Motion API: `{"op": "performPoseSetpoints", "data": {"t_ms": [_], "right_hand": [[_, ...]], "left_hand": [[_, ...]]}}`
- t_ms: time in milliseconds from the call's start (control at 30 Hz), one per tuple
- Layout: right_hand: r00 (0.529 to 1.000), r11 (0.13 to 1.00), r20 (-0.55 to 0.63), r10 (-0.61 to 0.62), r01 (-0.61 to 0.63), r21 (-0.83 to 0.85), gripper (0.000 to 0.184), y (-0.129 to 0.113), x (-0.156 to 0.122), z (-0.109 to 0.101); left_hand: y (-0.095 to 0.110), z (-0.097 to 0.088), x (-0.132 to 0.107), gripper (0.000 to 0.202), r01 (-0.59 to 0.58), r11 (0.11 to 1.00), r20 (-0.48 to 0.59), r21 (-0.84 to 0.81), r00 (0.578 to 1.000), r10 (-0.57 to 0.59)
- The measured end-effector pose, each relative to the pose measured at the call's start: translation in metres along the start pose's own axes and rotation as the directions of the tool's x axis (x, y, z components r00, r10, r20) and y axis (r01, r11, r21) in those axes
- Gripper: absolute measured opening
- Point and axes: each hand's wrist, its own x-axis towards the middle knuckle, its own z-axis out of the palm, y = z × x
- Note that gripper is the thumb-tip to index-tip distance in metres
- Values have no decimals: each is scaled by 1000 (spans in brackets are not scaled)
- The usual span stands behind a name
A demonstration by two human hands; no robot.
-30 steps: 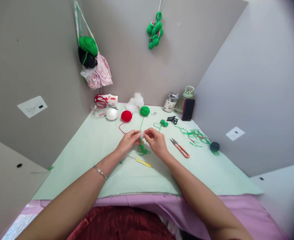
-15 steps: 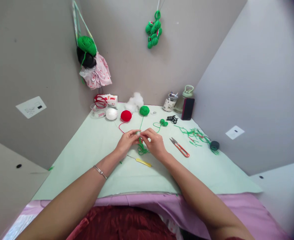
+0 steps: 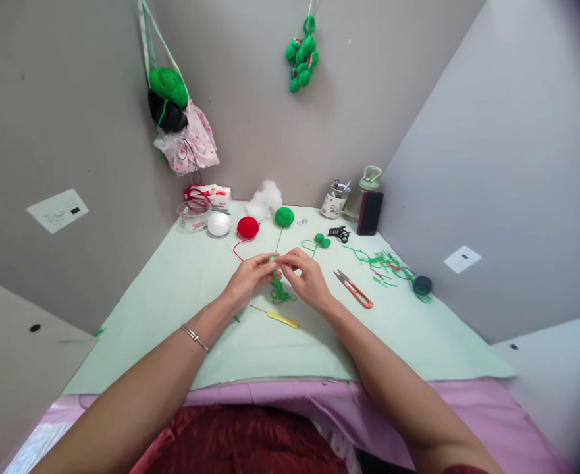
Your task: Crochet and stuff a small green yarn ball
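Note:
My left hand (image 3: 248,276) and my right hand (image 3: 305,275) meet fingertip to fingertip above the pale green mat (image 3: 181,296). Both pinch a small green crocheted piece (image 3: 274,263) between them. Loose green yarn (image 3: 280,293) hangs from it onto the mat. A strand runs back to a green yarn ball (image 3: 284,216). A yellow-handled crochet hook (image 3: 280,318) lies just below my hands. Orange thread snips (image 3: 355,290) lie to the right of my right hand.
At the back stand a red yarn ball (image 3: 247,227), a white ball (image 3: 219,224), white stuffing (image 3: 266,199), a cup of tools (image 3: 333,201), a bottle (image 3: 361,194) and a phone (image 3: 369,213). Green yarn scraps (image 3: 386,265) and a dark spool (image 3: 422,285) lie right. Green pieces (image 3: 301,58) hang on the wall.
My fingertips have closed together over the small piece; the white bit seen between them a second ago is hidden now. The view has shifted slightly.

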Motion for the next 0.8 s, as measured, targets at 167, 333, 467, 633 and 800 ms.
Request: {"op": "performPoseSetpoints", "data": {"t_ms": [167,333,467,633,800], "right_hand": [[978,955,-16,207,-199,219,26,2,4,4],[927,871,155,341,-373,318,39,-1,-2,18],[890,854,291,350,-431,291,44,0,-2,14],[930,892,195,311,-357,277,42,-1,4,-3],[956,875,159,246,-289,389,47,-14,6,1]], "left_hand": [[3,0,0,44,-83,997,-76,12,994,83],[2,-3,2,42,-131,990,-143,44,980,136],[0,-6,5,41,-143,986,-161,81,975,154],[-1,-9,7,36,-149,984,-157,103,974,164],[-3,-7,6,31,-159,980,-134,123,975,175]]}}
